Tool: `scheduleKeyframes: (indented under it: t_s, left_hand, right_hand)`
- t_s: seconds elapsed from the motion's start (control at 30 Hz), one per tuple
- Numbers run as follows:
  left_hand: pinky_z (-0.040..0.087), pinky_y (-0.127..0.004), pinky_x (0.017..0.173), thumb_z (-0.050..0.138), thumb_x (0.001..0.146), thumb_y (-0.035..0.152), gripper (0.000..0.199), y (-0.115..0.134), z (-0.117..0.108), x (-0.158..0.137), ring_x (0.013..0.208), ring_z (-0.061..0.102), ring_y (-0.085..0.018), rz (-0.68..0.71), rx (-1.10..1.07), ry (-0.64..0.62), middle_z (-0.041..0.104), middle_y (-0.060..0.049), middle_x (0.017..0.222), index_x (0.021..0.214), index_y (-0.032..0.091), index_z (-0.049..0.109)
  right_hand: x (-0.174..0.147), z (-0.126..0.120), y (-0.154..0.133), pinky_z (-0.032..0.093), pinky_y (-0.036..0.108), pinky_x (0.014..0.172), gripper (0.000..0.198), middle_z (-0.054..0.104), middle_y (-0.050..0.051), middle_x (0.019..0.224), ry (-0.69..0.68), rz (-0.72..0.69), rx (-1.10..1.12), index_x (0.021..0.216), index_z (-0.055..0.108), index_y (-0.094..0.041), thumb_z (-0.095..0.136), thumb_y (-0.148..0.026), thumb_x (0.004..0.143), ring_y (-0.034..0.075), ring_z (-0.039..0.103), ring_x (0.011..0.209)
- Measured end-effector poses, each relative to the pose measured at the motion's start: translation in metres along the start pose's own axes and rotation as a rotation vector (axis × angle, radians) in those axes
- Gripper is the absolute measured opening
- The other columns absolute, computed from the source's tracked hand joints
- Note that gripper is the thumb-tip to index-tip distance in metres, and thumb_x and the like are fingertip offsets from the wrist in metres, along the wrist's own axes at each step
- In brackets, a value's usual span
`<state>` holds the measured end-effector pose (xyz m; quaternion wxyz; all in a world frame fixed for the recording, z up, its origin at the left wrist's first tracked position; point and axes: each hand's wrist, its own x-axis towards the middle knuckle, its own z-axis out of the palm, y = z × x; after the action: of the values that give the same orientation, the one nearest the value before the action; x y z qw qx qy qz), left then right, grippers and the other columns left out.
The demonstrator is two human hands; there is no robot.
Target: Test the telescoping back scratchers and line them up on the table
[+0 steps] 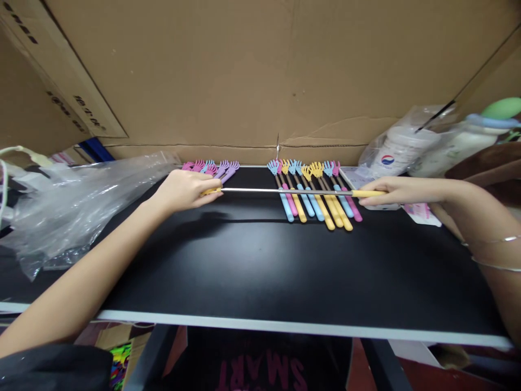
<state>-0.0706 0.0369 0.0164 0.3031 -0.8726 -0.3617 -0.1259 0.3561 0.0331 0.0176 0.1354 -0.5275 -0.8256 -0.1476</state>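
Observation:
Stretched out level above the table is a telescopic back scratcher (260, 190) with a yellow handle and an extended metal rod. My left hand (187, 190) is closed around its yellow head end, which the fingers mostly hide. My right hand (386, 191) grips the yellow handle at the other end. Behind the rod lies a row of back scratchers (313, 203) with blue, pink and yellow handles, their hand-shaped heads pointing to the cardboard. Nearer my left hand is a second group of back scratchers (228, 169) in pink, blue and purple, partly covered by that hand.
A clear plastic bag (81, 201) lies at the left. At the right stand a white cup (401, 146) in plastic and a bottle with a green top (500, 110). Cardboard (244, 76) walls the back of the black table (260, 271). Below the edge sits a box of colourful items (121, 361).

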Motion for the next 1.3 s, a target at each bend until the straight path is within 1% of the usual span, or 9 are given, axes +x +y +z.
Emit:
scheduleKeyframes:
  t_s: [0.17, 0.33, 0.47, 0.57, 0.7, 1.0, 1.13, 1.23, 1.3]
  left_hand:
    - [0.024, -0.023, 0.048, 0.036, 0.093, 0.037, 0.036, 0.006, 0.006, -0.002, 0.052, 0.055, -0.011, 0.0, -0.001, -0.067, 0.062, 0.001, 0.058, 0.068, 0.02, 0.056]
    - [0.022, -0.023, 0.047, 0.037, 0.093, 0.034, 0.036, 0.013, 0.003, 0.002, 0.05, 0.055, -0.011, 0.021, -0.002, -0.005, 0.061, 0.001, 0.056, 0.066, 0.019, 0.055]
    - [0.02, -0.024, 0.046, 0.035, 0.094, 0.036, 0.034, 0.043, 0.0, 0.009, 0.052, 0.058, -0.011, 0.041, -0.06, -0.011, 0.062, 0.002, 0.058, 0.073, 0.019, 0.057]
    - [0.024, -0.024, 0.046, 0.034, 0.095, 0.035, 0.033, 0.074, -0.004, 0.014, 0.053, 0.059, -0.01, 0.095, -0.17, -0.045, 0.062, 0.003, 0.06, 0.076, 0.02, 0.055]
    - [0.025, -0.025, 0.045, 0.035, 0.095, 0.034, 0.028, 0.097, -0.008, 0.017, 0.051, 0.058, -0.01, 0.117, -0.261, -0.037, 0.062, 0.005, 0.061, 0.081, 0.02, 0.055]
    - [0.024, -0.025, 0.046, 0.036, 0.094, 0.035, 0.027, 0.089, -0.007, 0.017, 0.053, 0.058, -0.009, 0.118, -0.308, -0.038, 0.062, 0.005, 0.062, 0.083, 0.021, 0.057]
    - [0.023, -0.025, 0.046, 0.036, 0.094, 0.037, 0.031, 0.081, -0.007, 0.02, 0.05, 0.056, -0.01, 0.162, -0.226, 0.024, 0.059, 0.004, 0.058, 0.081, 0.02, 0.058]
    - [0.023, -0.025, 0.046, 0.037, 0.094, 0.036, 0.03, 0.069, -0.007, 0.021, 0.051, 0.056, -0.01, 0.168, -0.163, 0.056, 0.06, 0.003, 0.059, 0.08, 0.021, 0.059]
    - [0.022, -0.024, 0.046, 0.038, 0.093, 0.036, 0.029, 0.057, -0.005, 0.019, 0.053, 0.057, -0.009, 0.149, -0.14, 0.051, 0.061, 0.003, 0.06, 0.08, 0.021, 0.059]
  right_hand:
    - [0.023, -0.005, 0.011, 0.031, 0.027, 0.058, 0.044, 0.062, 0.008, 0.066, -0.109, -0.028, -0.024, 0.072, 0.062, -0.019, 0.034, -0.047, 0.091, 0.014, 0.053, 0.063]
    - [0.043, 0.0, 0.019, 0.027, 0.024, 0.054, 0.028, 0.062, 0.005, 0.068, -0.317, -0.06, -0.064, 0.076, 0.06, -0.019, 0.044, -0.039, 0.087, 0.013, 0.05, 0.058]
    - [0.03, 0.008, -0.03, 0.023, 0.023, 0.051, 0.02, 0.062, 0.002, 0.064, -0.247, -0.093, -0.118, 0.083, 0.061, -0.021, 0.047, -0.035, 0.084, 0.014, 0.051, 0.055]
    - [0.012, 0.006, -0.073, 0.021, 0.024, 0.051, 0.024, 0.065, 0.002, 0.065, -0.17, -0.243, -0.119, 0.09, 0.063, -0.024, 0.042, -0.037, 0.088, 0.015, 0.055, 0.055]
    - [0.0, 0.002, -0.099, 0.017, 0.025, 0.049, 0.021, 0.068, 0.002, 0.067, -0.173, -0.338, -0.128, 0.094, 0.062, -0.023, 0.044, -0.034, 0.089, 0.015, 0.058, 0.054]
    - [-0.001, -0.003, -0.096, 0.016, 0.026, 0.048, 0.027, 0.068, 0.003, 0.068, -0.174, -0.375, -0.131, 0.098, 0.058, -0.021, 0.036, -0.035, 0.093, 0.015, 0.058, 0.052]
    - [-0.001, -0.007, -0.093, 0.02, 0.026, 0.048, 0.03, 0.065, 0.003, 0.065, -0.168, -0.413, -0.079, 0.101, 0.057, -0.02, 0.035, -0.038, 0.093, 0.014, 0.055, 0.05]
    - [0.005, -0.012, -0.081, 0.024, 0.024, 0.049, 0.031, 0.061, 0.001, 0.062, -0.221, -0.399, 0.008, 0.102, 0.058, -0.022, 0.036, -0.041, 0.092, 0.013, 0.052, 0.05]
    - [0.013, -0.017, -0.067, 0.027, 0.023, 0.049, 0.033, 0.059, 0.0, 0.063, -0.322, -0.379, 0.104, 0.097, 0.06, -0.022, 0.036, -0.043, 0.091, 0.012, 0.051, 0.05]
